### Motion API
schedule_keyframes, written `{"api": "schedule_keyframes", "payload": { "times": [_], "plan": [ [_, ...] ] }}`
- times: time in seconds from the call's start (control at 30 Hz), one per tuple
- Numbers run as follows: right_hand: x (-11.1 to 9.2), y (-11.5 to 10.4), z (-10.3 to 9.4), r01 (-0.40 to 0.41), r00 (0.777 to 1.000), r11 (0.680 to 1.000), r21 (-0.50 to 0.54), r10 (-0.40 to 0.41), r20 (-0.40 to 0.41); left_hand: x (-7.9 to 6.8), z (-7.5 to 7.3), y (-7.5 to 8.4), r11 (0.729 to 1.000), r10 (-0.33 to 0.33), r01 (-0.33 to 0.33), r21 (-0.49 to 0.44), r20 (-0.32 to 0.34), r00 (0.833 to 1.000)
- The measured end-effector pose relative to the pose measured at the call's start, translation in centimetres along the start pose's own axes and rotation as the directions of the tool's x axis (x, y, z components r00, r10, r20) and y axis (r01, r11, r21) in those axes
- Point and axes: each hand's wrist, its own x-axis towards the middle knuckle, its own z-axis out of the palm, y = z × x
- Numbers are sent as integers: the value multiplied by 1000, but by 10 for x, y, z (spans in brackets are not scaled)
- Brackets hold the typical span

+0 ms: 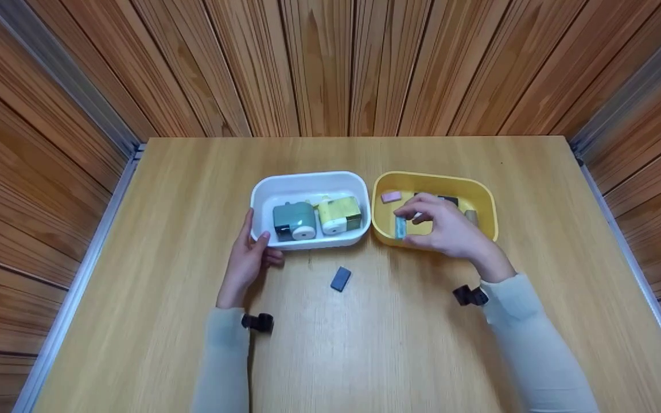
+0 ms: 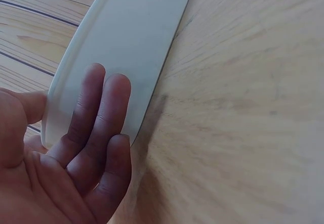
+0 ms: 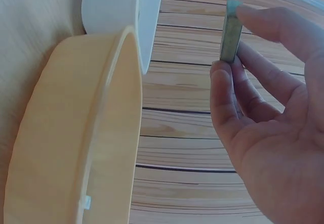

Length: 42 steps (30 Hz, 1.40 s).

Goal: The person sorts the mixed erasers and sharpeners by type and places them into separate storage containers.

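Note:
My right hand [image 1: 445,226] pinches a small light-blue eraser [image 1: 401,228] between thumb and fingertips, above the yellow bin [image 1: 494,221]. In the right wrist view the eraser [image 3: 231,37] stands on edge, clear of the bin's rim. At the near left corner of the white bin [image 1: 359,235], my left hand [image 1: 244,258] holds on, with the thumb at the rim. Its other fingers [image 2: 114,97] lie against the outside wall in the left wrist view. Inside the white bin sit a green crank pencil sharpener [image 1: 295,218] and a yellow one [image 1: 339,212].
A dark blue eraser [image 1: 341,279] lies on the table in front of the bins. The yellow bin holds a pink eraser [image 1: 391,197], a dark piece [image 1: 448,201] and a beige piece [image 1: 471,217], partly hidden by my right hand. Wooden walls [image 1: 325,69] enclose the table.

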Motion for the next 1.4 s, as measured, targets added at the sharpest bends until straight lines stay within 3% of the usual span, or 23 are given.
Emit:
{"api": "schedule_keyframes", "payload": {
  "times": [0.2, 0.6, 1.4],
  "plan": [
    [3, 5, -4, -63, 998, 998, 8, 63, -29, -1, 0, -1, 1000, 21, -21, -4, -8, 1000],
    [15, 21, -12, -92, 992, 994, 55, 97, -84, -1, 0, -1, 1000, -5, 5, -4, 9, 1000],
    [40, 40, -20, -183, 981, 975, 130, 189, -36, -1, 0, 0, 1000, 11, -11, -6, 9, 1000]
  ]
}}
